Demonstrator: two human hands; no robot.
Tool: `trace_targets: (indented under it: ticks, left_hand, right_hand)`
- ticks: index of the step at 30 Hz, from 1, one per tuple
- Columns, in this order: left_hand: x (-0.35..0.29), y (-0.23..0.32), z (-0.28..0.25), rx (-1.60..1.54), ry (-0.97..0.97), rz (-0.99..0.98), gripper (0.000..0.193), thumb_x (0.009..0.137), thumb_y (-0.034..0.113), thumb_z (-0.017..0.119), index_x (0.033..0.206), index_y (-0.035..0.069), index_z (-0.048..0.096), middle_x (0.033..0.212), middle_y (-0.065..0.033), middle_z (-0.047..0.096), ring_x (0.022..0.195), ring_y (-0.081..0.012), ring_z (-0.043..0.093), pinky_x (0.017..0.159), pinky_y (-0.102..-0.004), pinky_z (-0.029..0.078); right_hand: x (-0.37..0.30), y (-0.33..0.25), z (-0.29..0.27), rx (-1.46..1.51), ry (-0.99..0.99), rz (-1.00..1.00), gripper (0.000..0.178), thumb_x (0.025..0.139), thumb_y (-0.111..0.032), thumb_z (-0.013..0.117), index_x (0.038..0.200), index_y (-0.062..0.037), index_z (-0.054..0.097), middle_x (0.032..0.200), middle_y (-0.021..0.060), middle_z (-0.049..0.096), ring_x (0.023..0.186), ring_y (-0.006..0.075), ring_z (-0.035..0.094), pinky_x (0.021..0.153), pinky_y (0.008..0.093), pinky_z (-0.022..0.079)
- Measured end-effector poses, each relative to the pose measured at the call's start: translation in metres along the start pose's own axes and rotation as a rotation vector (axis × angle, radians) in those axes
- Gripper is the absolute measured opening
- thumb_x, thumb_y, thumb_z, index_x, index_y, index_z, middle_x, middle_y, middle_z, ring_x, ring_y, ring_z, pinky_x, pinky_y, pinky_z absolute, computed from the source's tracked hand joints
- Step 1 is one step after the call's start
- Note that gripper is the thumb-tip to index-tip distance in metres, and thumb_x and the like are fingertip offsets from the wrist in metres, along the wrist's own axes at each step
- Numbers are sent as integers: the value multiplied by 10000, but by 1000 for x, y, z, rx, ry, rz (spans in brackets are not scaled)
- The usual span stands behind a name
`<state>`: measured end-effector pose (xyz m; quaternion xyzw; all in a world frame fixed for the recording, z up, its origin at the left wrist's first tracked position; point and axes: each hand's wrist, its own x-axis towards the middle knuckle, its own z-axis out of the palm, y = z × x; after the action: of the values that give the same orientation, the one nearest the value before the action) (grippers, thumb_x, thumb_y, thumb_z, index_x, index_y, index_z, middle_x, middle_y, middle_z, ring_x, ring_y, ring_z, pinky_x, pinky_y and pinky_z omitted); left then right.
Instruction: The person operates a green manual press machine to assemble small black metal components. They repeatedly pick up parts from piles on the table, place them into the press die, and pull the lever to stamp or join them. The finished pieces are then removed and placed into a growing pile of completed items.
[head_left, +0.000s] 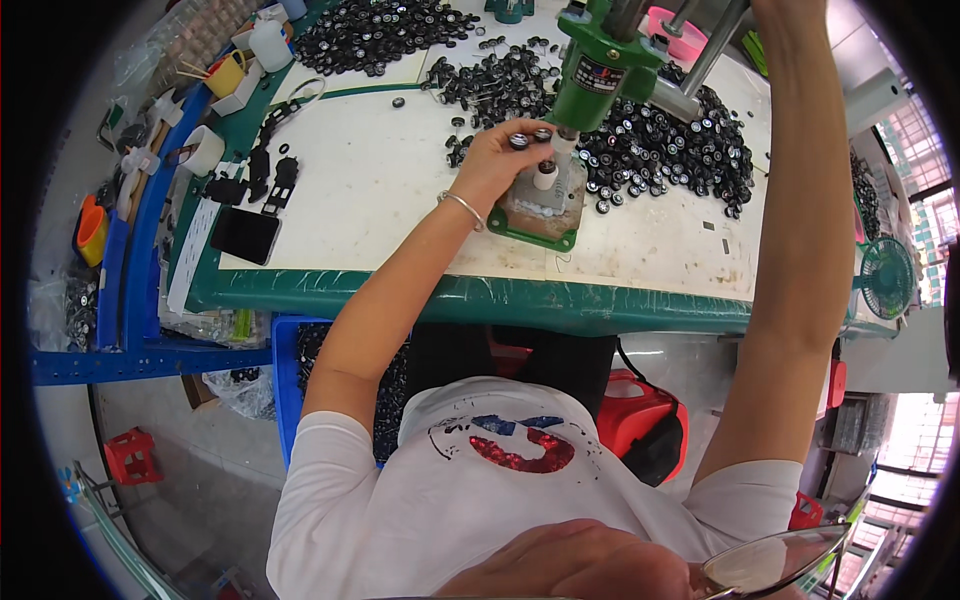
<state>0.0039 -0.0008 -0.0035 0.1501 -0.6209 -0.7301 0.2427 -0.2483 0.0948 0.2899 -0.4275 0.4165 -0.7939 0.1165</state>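
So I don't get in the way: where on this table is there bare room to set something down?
The widest bare patch is the white board between the phone and the left hand. A smaller one lies right of the press base, in front of the heap of black round parts. The far side is crowded by that and a second heap.

Small black wheels (518, 141) with silvery rims, in left fingers (534, 154), beside green metal press (594, 75)

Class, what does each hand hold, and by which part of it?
The left hand holds small black wheels; where they are gripped is too small to tell. The right hand's hold is out of view.
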Motion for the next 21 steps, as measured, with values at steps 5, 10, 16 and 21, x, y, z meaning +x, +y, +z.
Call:
trace_targets:
  ticks: [5, 10, 16, 21]
  left_hand:
    - [-5, -4, -47, -489, 138, -29, 123, 836, 97, 672, 918, 65, 586, 772, -35, 597, 701, -125, 600, 663, -263, 504]
    - [-14, -2, -94, -37, 199, -160, 149, 786, 141, 736, 854, 89, 615, 684, 7, 553, 530, -71, 489, 457, -207, 363]
    - [-17, -21, -94, 786, 152, 204, 176, 702, 145, 758, 865, 93, 718, 764, -37, 635, 676, -155, 606, 636, -290, 482]
    - [-1, -32, -81, 1040, 116, 294, 205, 687, 146, 768, 882, 107, 717, 820, -59, 635, 720, -176, 625, 668, -291, 491]
  right_hand:
    - [-21, 35, 5, -72, 83, 2, 275, 911, -353, 574, 965, -84, 555, 781, 33, 571, 549, 88, 477, 436, 193, 348]
    - [-56, 45, -48, -135, 165, 76, 341, 931, -341, 547, 1109, -52, 574, 917, 29, 628, 777, 114, 554, 723, 255, 424]
    - [-185, 79, -65, -763, 96, 431, 266, 898, -257, 565, 1080, -84, 653, 930, 17, 642, 743, 99, 594, 622, 234, 442]
    - [-272, 135, -84, -999, -273, 423, 224, 843, -231, 642, 1026, -106, 674, 860, 6, 661, 696, 139, 615, 606, 283, 465]
